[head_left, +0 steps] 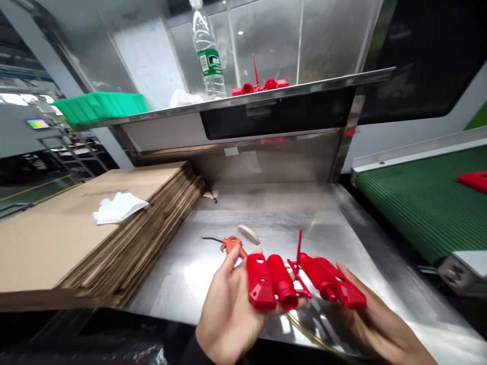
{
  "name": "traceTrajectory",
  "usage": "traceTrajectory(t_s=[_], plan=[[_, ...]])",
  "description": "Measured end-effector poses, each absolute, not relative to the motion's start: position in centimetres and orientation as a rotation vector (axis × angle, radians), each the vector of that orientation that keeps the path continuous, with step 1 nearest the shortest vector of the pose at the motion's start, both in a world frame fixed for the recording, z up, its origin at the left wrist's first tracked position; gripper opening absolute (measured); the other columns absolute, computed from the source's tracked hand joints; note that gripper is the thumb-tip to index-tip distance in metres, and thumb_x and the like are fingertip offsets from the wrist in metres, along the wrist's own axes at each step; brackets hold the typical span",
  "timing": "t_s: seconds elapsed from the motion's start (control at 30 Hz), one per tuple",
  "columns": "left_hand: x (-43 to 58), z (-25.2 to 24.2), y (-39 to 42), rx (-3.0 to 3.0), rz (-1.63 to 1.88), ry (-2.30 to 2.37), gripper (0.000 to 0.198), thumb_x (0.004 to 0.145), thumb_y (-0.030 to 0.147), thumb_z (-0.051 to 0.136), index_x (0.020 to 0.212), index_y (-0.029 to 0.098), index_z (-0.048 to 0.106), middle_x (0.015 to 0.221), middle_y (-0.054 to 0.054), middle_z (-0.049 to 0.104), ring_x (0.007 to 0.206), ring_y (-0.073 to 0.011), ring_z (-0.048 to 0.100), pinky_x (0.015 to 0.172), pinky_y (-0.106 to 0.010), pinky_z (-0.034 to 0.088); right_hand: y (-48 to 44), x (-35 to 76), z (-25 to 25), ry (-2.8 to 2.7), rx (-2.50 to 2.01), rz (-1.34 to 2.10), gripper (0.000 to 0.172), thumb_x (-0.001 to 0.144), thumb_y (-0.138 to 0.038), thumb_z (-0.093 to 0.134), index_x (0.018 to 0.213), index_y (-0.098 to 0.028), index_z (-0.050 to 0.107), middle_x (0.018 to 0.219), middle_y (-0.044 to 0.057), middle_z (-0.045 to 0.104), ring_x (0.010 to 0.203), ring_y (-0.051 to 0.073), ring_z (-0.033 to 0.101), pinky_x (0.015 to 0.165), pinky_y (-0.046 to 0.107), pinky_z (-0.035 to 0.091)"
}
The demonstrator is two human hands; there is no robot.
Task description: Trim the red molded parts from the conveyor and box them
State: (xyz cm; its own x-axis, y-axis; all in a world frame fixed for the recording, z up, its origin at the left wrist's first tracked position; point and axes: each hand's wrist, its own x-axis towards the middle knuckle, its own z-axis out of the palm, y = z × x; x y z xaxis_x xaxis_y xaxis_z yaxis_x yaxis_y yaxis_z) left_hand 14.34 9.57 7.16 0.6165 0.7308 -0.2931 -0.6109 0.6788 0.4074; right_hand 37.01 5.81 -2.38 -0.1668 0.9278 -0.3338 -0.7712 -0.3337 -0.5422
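Red moulding, two-cavity shot with both halves joined by the runner, sprue stub sticking up in the middle. It sits off the steel tabletop, above the near edge, bridged across both hands.

- Left hand: palm up, fingers under the left half, thumb against its outer edge. Cradling it, not a hard clamp.
- Right hand: fingers under the right half, same loose support. Thumb is hidden behind the part.
- Orange air gun lies on the tabletop just beyond the left fingertips, with a small beige block beside it.
- Flat cardboard stack along the left edge, white glove on top.
- Shelf above: water bottle, green tray, another red shot.
- Green conveyor belt off the right edge carries one more red part.

My read: the part is in hand, face-up, looks like the check/handling stage, and the runner is not yet off. Splitting the halves would need a firmer pinch on each body and a twist at the thin gates. The current open cradle won't take that load.
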Motion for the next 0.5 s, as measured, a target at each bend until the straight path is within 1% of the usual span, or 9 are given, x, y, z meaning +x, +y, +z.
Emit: traceTrajectory(t_s=[0.03, 0.1, 0.17, 0.23, 0.3, 0.37, 0.43, 0.5], plan=[[14.5, 7.2, 9.4, 0.28, 0.77, 0.442, 0.039, 0.096, 0.045, 0.039, 0.088, 0.015, 0.061, 0.092, -0.013, 0.069, 0.092, -0.032, 0.068, 0.092, -0.06, 0.046, 5.7, 37.2, -2.6, -0.3, -0.763, 1.771, 0.039, 0.085, -0.044, 0.072, 0.114, -0.019, 0.069, 0.112, 0.007, 0.07, 0.087, 0.019, 0.071, 0.069, 0.022, 0.061], [14.6, 7.3, 9.1, 0.275, 0.772, 0.455, 0.041, 0.094, 0.049, 0.04, 0.098, 0.016, 0.062, 0.102, -0.014, 0.069, 0.092, -0.0318, 0.068, 0.091, -0.058, 0.047, 5.5, 37.5, -3.2, -0.291, -0.792, 1.753, 0.04, 0.084, -0.046, 0.072, 0.114, -0.02, 0.07, 0.118, 0.007, 0.068, 0.096, 0.022, 0.069, 0.073, 0.025, 0.061], [14.7, 7.4, 8.7, 0.24, 0.797, 0.48, 0.043, 0.094, 0.051, 0.041, 0.114, 0.018, 0.059, 0.111, -0.015, 0.069, 0.098, -0.0331, 0.067, 0.092, -0.057, 0.047, 5.3, 37.9, -4.1, -0.274, -0.797, 1.735, 0.037, 0.085, -0.044, 0.07, 0.115, -0.021, 0.069, 0.123, 0.007, 0.066, 0.108, 0.024, 0.065, 0.085, 0.03, 0.059], [14.6, 7.5, 8.4, 0.215, 0.837, 0.464, 0.046, 0.095, 0.049, 0.04, 0.13, 0.021, 0.052, 0.118, -0.014, 0.067, 0.108, -0.0328, 0.065, 0.096, -0.054, 0.045, 5.1, 38.3, -5.1, -0.282, -0.746, 1.743, 0.034, 0.09, -0.037, 0.066, 0.121, -0.024, 0.066, 0.129, 0.005, 0.063, 0.118, 0.025, 0.059, 0.099, 0.035, 0.052], [14.4, 7.6, 7.9, 0.226, 0.847, 0.42, 0.051, 0.096, 0.047, 0.038, 0.141, 0.024, 0.044, 0.123, -0.014, 0.066, 0.118, -0.0314, 0.06, 0.101, -0.05, 0.042, 4.9, 38.4, -5.6, -0.324, -0.642, 1.761, 0.035, 0.094, -0.031, 0.06, 0.129, -0.028, 0.06, 0.133, 0.005, 0.06, 0.125, 0.025, 0.054, 0.106, 0.039, 0.045], [14.1, 7.7, 7.4, 0.272, 0.825, 0.388, 0.053, 0.097, 0.047, 0.033, 0.144, 0.025, 0.043, 0.127, -0.013, 0.065, 0.125, -0.0312, 0.055, 0.105, -0.051, 0.039, 4.7, 38.3, -5.4, -0.382, -0.561, 1.769, 0.039, 0.096, -0.027, 0.056, 0.135, -0.03, 0.053, 0.132, 0.006, 0.06, 0.124, 0.023, 0.054, 0.106, 0.039, 0.044], [13.7, 7.9, 6.7, 0.342, 0.819, 0.395, 0.054, 0.098, 0.05, 0.028, 0.142, 0.025, 0.049, 0.129, -0.013, 0.065, 0.13, -0.0323, 0.051, 0.107, -0.053, 0.037, 4.5, 37.9, -4.6, -0.436, -0.553, 1.753, 0.045, 0.096, -0.028, 0.055, 0.14, -0.031, 0.046, 0.129, 0.008, 0.062, 0.114, 0.023, 0.06, 0.101, 0.04, 0.047], [13.3, 7.9, 6.1, 0.423, 0.848, 0.429, 0.055, 0.097, 0.051, 0.027, 0.138, 0.026, 0.055, 0.13, -0.012, 0.065, 0.132, -0.0328, 0.049, 0.108, -0.054, 0.035, 4.3, 37.4, -3.4, -0.499, -0.608, 1.716, 0.053, 0.095, -0.033, 0.057, 0.144, -0.033, 0.037, 0.114, 0.008, 0.068, 0.098, 0.022, 0.067, 0.094, 0.04, 0.05]])
